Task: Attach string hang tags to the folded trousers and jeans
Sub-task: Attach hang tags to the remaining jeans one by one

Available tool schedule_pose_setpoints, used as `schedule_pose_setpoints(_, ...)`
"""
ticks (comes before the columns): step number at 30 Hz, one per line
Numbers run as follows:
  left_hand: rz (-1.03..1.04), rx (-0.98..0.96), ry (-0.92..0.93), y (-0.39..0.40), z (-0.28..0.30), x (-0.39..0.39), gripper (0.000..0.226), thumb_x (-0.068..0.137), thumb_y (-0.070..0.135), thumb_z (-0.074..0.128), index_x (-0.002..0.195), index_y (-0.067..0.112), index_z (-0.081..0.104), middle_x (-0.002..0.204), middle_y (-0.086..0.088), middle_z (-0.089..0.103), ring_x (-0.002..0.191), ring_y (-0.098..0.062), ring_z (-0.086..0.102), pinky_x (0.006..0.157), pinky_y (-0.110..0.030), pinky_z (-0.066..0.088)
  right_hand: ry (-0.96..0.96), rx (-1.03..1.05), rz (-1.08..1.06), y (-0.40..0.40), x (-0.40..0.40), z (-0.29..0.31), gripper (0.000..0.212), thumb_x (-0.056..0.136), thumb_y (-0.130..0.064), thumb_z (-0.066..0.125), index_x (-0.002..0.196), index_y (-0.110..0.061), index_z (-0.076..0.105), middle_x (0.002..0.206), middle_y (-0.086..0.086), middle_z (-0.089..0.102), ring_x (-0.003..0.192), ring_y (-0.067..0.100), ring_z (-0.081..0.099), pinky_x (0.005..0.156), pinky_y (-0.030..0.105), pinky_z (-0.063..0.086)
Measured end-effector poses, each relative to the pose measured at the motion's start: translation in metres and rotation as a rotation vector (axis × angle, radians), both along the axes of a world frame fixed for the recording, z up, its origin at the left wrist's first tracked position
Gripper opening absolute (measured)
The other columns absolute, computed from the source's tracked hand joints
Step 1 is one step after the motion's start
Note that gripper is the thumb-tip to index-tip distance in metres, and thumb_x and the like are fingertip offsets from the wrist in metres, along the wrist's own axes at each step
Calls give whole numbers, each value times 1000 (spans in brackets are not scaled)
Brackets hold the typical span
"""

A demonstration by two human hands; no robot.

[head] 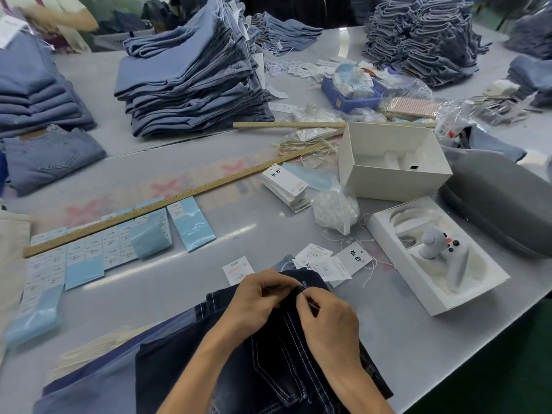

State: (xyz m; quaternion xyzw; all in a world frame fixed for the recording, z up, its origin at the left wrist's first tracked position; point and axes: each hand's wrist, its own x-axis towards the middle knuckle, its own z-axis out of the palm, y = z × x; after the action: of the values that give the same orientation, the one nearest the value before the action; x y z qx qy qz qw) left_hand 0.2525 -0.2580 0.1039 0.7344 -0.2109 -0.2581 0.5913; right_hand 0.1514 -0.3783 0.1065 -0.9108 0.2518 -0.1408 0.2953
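Both hands pinch at the waistband of the dark jeans (268,354), fingers curled. Left hand (257,297) holds the top edge of the denim, apparently at a belt loop. Right hand (328,321) has fingertips (301,297) pressed together right against the left ones; likely working a tag string, but the string itself is too fine to make out.

Jeans lie folded at the near edge of the grey table (209,294), on top of lighter blue folded trousers (98,386). Loose hang tags (331,265) with white strings sit just beyond the waistband, touching it. A neat stack of tags (286,186) is further back, next to a clear plastic bag (334,209).

Handling guess: denim is soft but heavy, drapes, stays put under its own weight, not slippery. Best hold is the belt loop or waistband seam, stiff enough to thread through. Tags are light card, easy to bend; take them by the edge. String is thin and limp, needs a fingertip pinch, easy to drop.

Also on the table: wooden ruler (167,201), light blue label sheets (191,225), white box (391,162), tall stack of blue jeans (191,76).
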Motion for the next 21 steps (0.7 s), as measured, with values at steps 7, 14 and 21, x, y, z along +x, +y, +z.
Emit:
schedule_pose_setpoints(7,-53,71,77,-1,8,11,15,91,3,73,95,15,81,88,0,77,82,-21,72,67,-27,56,-60,103,80,-7,-2,-6,39,95,-19,67,67,-39,49,65,-19,54,66,2,53,58,12,32)
schedule_pose_setpoints(14,7,142,-95,-8,1,-1,19,95,9,68,88,27,71,84,11,71,78,-9,65,69,-24,52,1,240,124,-14,1,-6,30,99,-25,61,70,-23,54,64,-13,55,62,13,50,55,20,36)
schedule_pose_setpoints(21,343,-370,359,10,7,7,9,102,15,53,105,8,60,103,-15,77,94,-28,75,67,-28,60,-43,-102,462,-59,-22,34,27,84,-14,82,108,-26,76,89,-19,72,81,0,64,79,28,51)
